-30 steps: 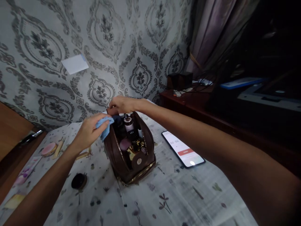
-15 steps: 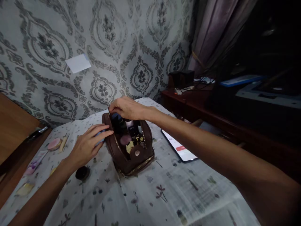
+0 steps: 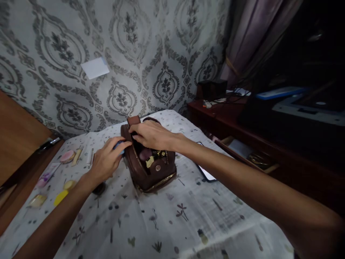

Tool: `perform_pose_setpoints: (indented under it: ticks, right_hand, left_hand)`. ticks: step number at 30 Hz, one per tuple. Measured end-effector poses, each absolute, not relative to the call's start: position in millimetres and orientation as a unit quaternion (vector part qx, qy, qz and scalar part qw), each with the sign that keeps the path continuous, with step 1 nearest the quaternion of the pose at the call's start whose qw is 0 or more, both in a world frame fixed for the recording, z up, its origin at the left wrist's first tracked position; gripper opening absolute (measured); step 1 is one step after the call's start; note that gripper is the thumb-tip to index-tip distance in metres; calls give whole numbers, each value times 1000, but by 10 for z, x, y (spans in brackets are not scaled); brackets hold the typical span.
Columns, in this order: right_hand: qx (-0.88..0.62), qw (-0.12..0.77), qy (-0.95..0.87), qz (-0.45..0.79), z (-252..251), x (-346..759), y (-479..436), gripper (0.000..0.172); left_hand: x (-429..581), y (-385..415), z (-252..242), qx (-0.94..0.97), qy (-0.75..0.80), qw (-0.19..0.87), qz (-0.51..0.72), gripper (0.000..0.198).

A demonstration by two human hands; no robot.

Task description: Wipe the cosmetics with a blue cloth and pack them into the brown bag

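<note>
A brown zip-up cosmetic bag (image 3: 132, 167) stands open on the patterned cloth. My left hand (image 3: 106, 158) is at its left side, fingers bent round a small blue item (image 3: 118, 146) with the fingertips against the bag's rim. My right hand (image 3: 153, 135) reaches over the bag's far part, fingers curled down into the opening; whatever they grip is hidden. Inside the bag show a mauve round piece (image 3: 145, 154), a pale yellow piece (image 3: 150, 162) and gold-coloured bits (image 3: 161, 153). A brown strap (image 3: 133, 120) sticks up at the back.
Left on the cloth (image 3: 145, 230) lie a pink round case (image 3: 67, 156), a purple-and-white tube (image 3: 48, 174), yellow pieces (image 3: 61, 197) and a dark round item (image 3: 99, 189) partly behind my left wrist. A phone (image 3: 207, 174) lies under my right forearm. An open drawer (image 3: 242, 153) is at right.
My right hand has moved from the bag's far left corner down into its opening, now covering more of the contents. The brown strap has come into sight. The view has shifted slightly.
</note>
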State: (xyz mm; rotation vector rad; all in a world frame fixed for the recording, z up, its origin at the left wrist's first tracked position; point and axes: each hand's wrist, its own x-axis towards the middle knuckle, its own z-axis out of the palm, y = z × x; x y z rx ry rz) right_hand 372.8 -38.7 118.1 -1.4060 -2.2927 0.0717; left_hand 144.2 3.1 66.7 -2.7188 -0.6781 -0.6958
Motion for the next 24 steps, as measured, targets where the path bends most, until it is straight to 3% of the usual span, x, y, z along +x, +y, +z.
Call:
perform_pose_setpoints:
  ticks: [6,11,16,20,24]
  right_hand:
    - [-469,311,-817,125,1044,3577,-627,55]
    - [-483,394,-777,88,983,3468,-741,42]
    - [-416,463,-782,36,923,3116,-1052,25]
    - [-365,427,-817,131,594,2689,-1176,22]
    - [-417,340,-809,238,120,2268,-972,31]
  left_hand:
    - [1180,-2,649,-886,-321,-16,-334,36]
    - [480,60,562,-789,-450,-52,-415,34]
    - [-222,92,361,-741,-512,-19,-433,34]
    - [-421,19,163,-731,-533,-22,-425,33]
    - [-223,-193,-82,-779,-500,-55,-376,33]
